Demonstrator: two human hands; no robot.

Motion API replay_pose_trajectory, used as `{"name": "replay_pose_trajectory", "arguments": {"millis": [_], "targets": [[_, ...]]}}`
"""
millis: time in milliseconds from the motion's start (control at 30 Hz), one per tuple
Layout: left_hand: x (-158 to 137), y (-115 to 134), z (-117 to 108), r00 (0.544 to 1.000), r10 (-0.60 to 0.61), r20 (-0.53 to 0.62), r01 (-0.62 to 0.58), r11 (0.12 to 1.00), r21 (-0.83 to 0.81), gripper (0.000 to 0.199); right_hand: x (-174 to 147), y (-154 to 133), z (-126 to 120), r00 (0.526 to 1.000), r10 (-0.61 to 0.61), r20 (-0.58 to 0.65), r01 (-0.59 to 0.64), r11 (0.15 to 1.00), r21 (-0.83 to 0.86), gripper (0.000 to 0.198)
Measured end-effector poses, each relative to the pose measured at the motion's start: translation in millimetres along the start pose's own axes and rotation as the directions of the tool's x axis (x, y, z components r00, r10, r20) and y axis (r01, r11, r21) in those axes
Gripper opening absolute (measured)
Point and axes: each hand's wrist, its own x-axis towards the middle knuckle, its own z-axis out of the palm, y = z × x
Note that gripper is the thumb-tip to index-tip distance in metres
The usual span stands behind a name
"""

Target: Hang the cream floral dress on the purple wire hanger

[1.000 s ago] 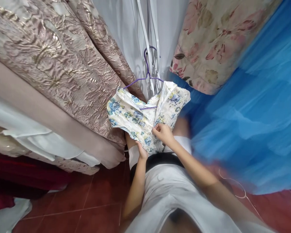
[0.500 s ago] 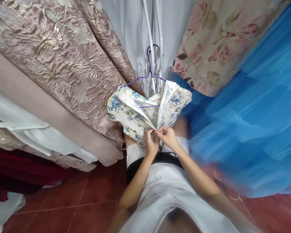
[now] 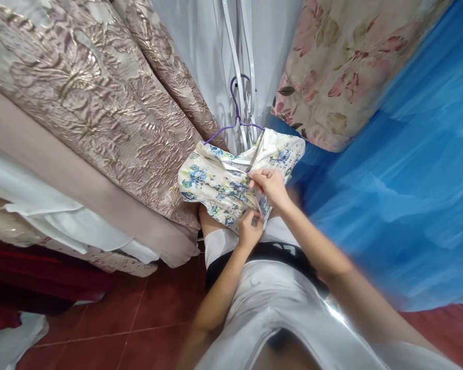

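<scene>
A white top with blue and yellow flowers (image 3: 216, 180) hangs by its shoulders on a thin purple hanger (image 3: 237, 115), in front of my legs. With thumb and fingers, my right hand (image 3: 270, 186) pinches the upper end of the top's front closure, just below the neckline. Whatever small part lies between those fingertips is hidden. Lower down, my left hand (image 3: 250, 226) grips the edge of the same closure, fingers curled in. Between the two hands the front edges lie together. The hands and lap cover part of the lower end of the top.
White straps (image 3: 233, 46) run down behind the hanger. Pink and gold textured fabric (image 3: 100, 92) hangs on the left, pink-flowered cloth (image 3: 332, 77) at the upper right, and blue fabric (image 3: 389, 205) on the right. Below is a red tiled floor (image 3: 100, 329).
My right hand has moved up the front of the top, away from my left hand, which is slightly lower. The wide V-shaped opening has closed up to near the neckline.
</scene>
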Motion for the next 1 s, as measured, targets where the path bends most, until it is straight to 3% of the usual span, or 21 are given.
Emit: {"name": "replay_pose_trajectory", "arguments": {"millis": [133, 333, 467, 567, 667, 733, 800, 867, 1000], "targets": [[-3.9, 2.8, -6.1, 0.996, -0.009, 0.084, 0.010, 1.000, -0.012, 0.015, 27.3, -20.5, 13.3, 0.997, -0.075, 0.025, 0.075, 0.997, 0.012, 0.029], [-13.5, 2.4, -14.8, 0.985, 0.004, 0.171, -0.009, 0.999, 0.033, 0.018, 46.2, -30.4, 19.2, 1.000, -0.018, -0.022, 0.020, 0.997, 0.081, 0.026], [-18.4, -13.7, -16.0, 0.984, -0.006, 0.178, 0.001, 1.000, 0.027, 0.018, 56.2, -37.0, 20.5, 0.999, -0.039, -0.024, 0.041, 0.993, 0.109, 0.024], [-5.7, -23.5, -25.9, 0.990, 0.033, 0.137, -0.038, 0.998, 0.041, 0.015, 54.6, -39.9, 18.9, 0.997, -0.071, 0.010, 0.070, 0.992, 0.106, 0.026], [34.1, -11.3, -50.2, 0.991, 0.132, -0.029, -0.127, 0.984, 0.127, 0.021, 45.8, -40.6, 16.3, 0.997, -0.078, 0.010, 0.077, 0.993, 0.084, 0.026], [74.7, 10.0, -71.8, 0.964, 0.230, -0.131, -0.200, 0.957, 0.209, 0.032, 40.6, -40.8, 15.1, 0.996, -0.084, 0.004, 0.084, 0.995, 0.058, 0.027], [120.0, 34.7, -93.1, 0.917, 0.366, -0.160, -0.314, 0.909, 0.275, 0.039, 38.8, -41.1, 14.7, 0.995, -0.098, 0.005, 0.098, 0.995, 0.024, 0.028], [161.5, 55.2, -109.9, 0.900, 0.432, -0.062, -0.389, 0.859, 0.333, 0.043, 40.3, -40.2, 15.0, 0.993, -0.114, 0.016, 0.114, 0.993, -0.010, 0.030], [208.6, 73.5, -124.1, 0.874, 0.393, 0.286, -0.482, 0.772, 0.414, 0.036, 44.8, -31.2, 18.6, 0.985, -0.171, -0.014, 0.170, 0.984, -0.054, 0.034]]}}
